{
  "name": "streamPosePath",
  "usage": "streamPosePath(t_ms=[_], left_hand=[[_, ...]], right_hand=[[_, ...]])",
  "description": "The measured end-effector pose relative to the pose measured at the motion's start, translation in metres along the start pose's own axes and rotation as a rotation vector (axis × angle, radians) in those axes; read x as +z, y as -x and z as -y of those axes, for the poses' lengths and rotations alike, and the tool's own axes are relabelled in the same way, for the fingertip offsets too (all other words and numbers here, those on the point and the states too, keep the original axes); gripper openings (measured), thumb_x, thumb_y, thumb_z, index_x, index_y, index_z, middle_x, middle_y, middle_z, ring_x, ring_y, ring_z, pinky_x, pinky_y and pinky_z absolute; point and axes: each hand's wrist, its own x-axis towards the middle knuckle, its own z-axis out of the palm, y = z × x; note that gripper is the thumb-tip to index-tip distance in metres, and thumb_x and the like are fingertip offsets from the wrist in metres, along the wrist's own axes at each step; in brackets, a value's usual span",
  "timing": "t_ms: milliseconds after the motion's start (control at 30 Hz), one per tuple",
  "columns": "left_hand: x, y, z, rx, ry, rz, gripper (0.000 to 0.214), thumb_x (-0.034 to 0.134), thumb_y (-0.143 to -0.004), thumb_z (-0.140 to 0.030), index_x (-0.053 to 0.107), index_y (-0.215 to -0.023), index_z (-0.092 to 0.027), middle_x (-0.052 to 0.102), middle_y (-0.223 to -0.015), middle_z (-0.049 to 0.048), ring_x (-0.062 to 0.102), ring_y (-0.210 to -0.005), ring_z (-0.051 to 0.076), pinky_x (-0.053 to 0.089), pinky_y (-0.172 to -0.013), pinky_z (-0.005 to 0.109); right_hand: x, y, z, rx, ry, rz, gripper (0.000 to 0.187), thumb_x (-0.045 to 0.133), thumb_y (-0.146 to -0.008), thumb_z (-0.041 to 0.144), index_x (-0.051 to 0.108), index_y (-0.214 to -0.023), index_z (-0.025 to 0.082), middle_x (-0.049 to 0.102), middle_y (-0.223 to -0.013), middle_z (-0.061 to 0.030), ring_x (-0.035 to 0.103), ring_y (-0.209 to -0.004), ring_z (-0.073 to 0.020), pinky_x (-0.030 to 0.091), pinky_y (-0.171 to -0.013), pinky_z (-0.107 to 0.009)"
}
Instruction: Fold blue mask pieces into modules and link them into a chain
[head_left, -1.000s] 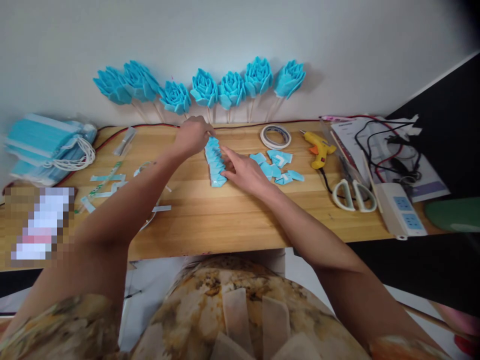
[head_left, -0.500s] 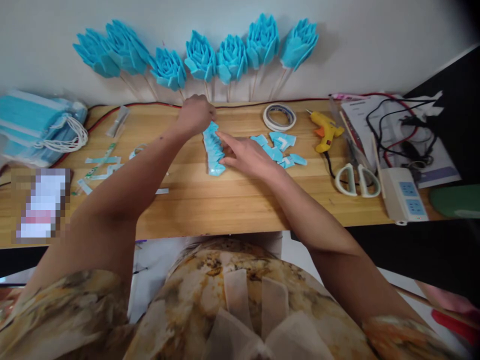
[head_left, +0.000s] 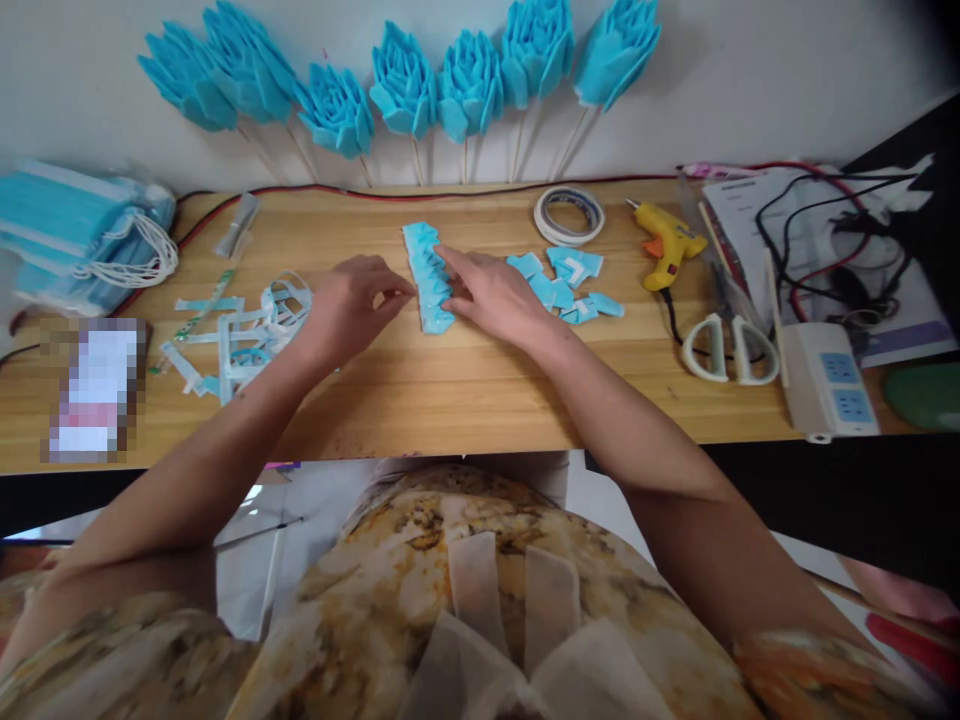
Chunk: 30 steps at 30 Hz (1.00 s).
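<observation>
A pleated row of light blue petals [head_left: 427,275] lies upright on the wooden table, with a shiny strip of clear tape at its near end. My left hand [head_left: 351,310] is at its left edge, thumb and forefinger pinched together; whatever sits between the tips is too small to make out. From the other side, my right hand [head_left: 495,297] rests its spread thumb and forefinger on the row's right edge. Several loose blue cut pieces [head_left: 553,290] lie just beyond my right hand. Left of my left hand is a pile of white and pale blue strips [head_left: 247,335].
Several blue fabric flowers [head_left: 403,85] on sticks lean on the wall. A tape roll [head_left: 541,215], a yellow glue gun [head_left: 667,235], scissors [head_left: 707,350] and a power strip [head_left: 802,385] are rightward. Bagged blue face masks [head_left: 67,230] and a phone [head_left: 97,385] sit left.
My left hand has come down from the row's far end to the middle of its left edge. My right hand stays at the right edge. The whole view has shifted slightly.
</observation>
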Motion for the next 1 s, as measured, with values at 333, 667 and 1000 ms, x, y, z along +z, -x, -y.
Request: streamPosePath(t_ms=[333,667,1000], left_hand=[[0.024,0.017,0.011,0.039,-0.075,0.089,0.031,0.052,-0.093,-0.030,0.083,-0.095,-0.026,0.073,-0.091,0.0070,0.065,-0.089,0.027,0.050,-0.085,0.044],[0.025,0.020,0.015,0.032,-0.089,0.093,0.033,0.052,-0.093,-0.025,0.085,-0.092,-0.025,0.074,-0.090,0.0114,0.068,-0.091,0.031,0.050,-0.085,0.044],[0.025,0.023,0.014,0.034,0.051,-0.046,0.023,0.058,-0.092,-0.030,0.080,-0.091,-0.024,0.072,-0.084,0.0048,0.064,-0.082,0.023,0.048,-0.079,0.038]], right_hand=[[0.004,0.001,-0.005,-0.018,-0.013,-0.022,0.074,0.070,-0.095,0.019,0.044,-0.164,0.021,0.069,-0.143,-0.0142,0.064,-0.132,-0.0337,0.050,-0.114,-0.049],[0.001,-0.005,-0.020,0.045,-0.376,-0.048,0.064,0.075,-0.091,0.019,0.058,-0.152,0.029,0.078,-0.124,-0.0046,0.073,-0.114,-0.0257,0.061,-0.099,-0.044],[-0.082,0.012,-0.006,0.069,-0.785,-0.592,0.028,0.062,-0.104,0.031,0.072,-0.080,0.023,0.069,-0.071,0.0020,0.063,-0.060,-0.0112,0.048,-0.057,-0.026]])
